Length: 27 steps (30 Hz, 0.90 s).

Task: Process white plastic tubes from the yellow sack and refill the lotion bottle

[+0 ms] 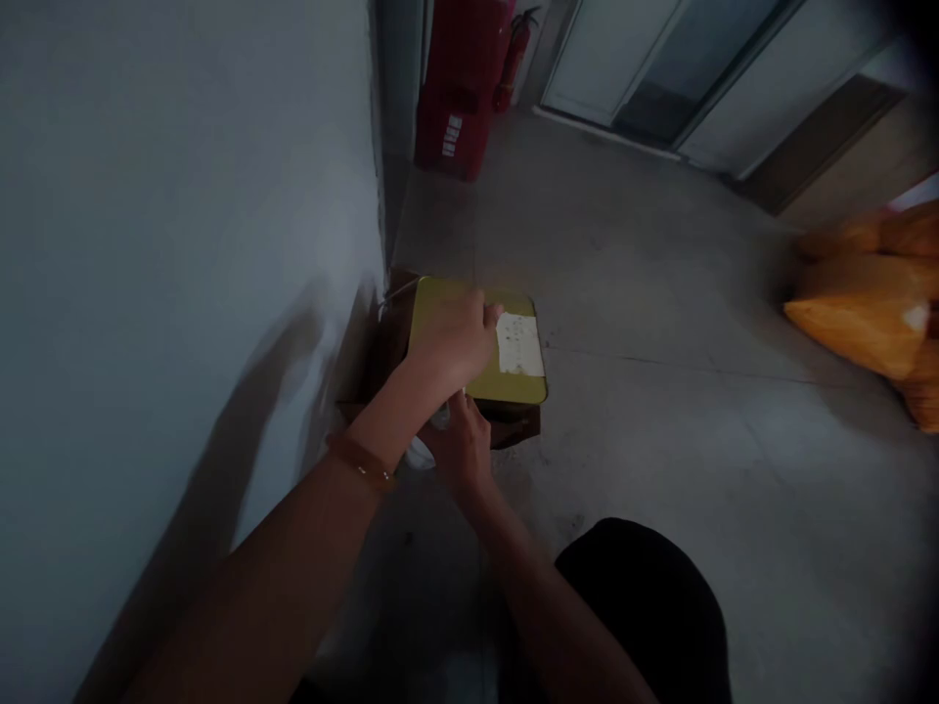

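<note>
A yellow square metal tin point(506, 388) with a white paper label point(520, 344) stands at an open cardboard box point(528, 422), close to the wall. Over the tin's top, my left hand point(459, 337) is closed with its fingers curled; whatever it grips is hidden beneath it. Just below the tin's near edge, my right hand point(466, 445) is closed around a clear, whitish container point(421, 453), largely covered by the hand and my left forearm. Its exact kind cannot be made out. The forearms cross close to each other.
A pale wall point(220, 196) rises on the left. At the back stand a red cabinet point(455, 88) and a fire extinguisher point(514, 59), beside a door point(608, 59). Orange sacks point(866, 303) lie at the right. My dark-clothed knee point(646, 606) is at the bottom.
</note>
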Motion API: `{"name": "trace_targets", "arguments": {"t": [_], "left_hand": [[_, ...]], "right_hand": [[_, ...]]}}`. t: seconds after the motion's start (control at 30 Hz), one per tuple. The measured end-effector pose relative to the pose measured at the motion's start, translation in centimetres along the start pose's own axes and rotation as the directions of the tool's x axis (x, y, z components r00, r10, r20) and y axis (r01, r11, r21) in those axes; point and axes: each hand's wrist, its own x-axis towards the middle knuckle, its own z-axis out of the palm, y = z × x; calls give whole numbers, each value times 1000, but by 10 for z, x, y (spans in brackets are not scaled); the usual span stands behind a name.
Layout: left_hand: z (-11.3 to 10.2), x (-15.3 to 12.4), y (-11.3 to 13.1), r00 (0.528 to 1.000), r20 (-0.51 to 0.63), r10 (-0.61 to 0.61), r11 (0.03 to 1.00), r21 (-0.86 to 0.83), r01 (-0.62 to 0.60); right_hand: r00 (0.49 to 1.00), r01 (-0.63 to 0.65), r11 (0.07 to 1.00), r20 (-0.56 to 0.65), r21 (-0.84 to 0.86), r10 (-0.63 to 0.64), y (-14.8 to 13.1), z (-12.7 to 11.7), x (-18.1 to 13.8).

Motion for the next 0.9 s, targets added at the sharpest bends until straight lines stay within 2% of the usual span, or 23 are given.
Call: {"name": "trace_targets", "arguments": {"t": [0.17, 0.33, 0.4, 0.5, 0.57, 0.73, 0.9], "left_hand": [[-3, 2, 3, 1000, 14, -20, 999, -33, 20], [-5, -2, 7, 991, 92, -99, 940, -318, 123], [-3, -3, 10, 981, 131, -145, 873, -449, 189], [-3, -6, 19, 948, 231, -220, 679, -662, 319], [-6, -8, 27, 928, 265, -261, 575, -729, 370], [-9, -12, 42, 912, 252, -324, 455, -804, 383], [-8, -8, 49, 913, 243, -328, 369, -857, 361]], "right_hand": [[1000, 16, 1000, -8, -6, -16, 4, 1, 2], [1000, 23, 1000, 10, -4, -23, 9, -1, 2], [1000, 22, 1000, 17, -2, -22, 10, -3, 2], [1000, 21, 999, 16, 26, -21, 11, -7, 2], [1000, 21, 998, 18, 51, -22, 10, -9, 3], [999, 24, 997, 22, 77, -26, 11, -13, 3], [998, 33, 996, 51, 86, -38, 13, -16, 5]]}}
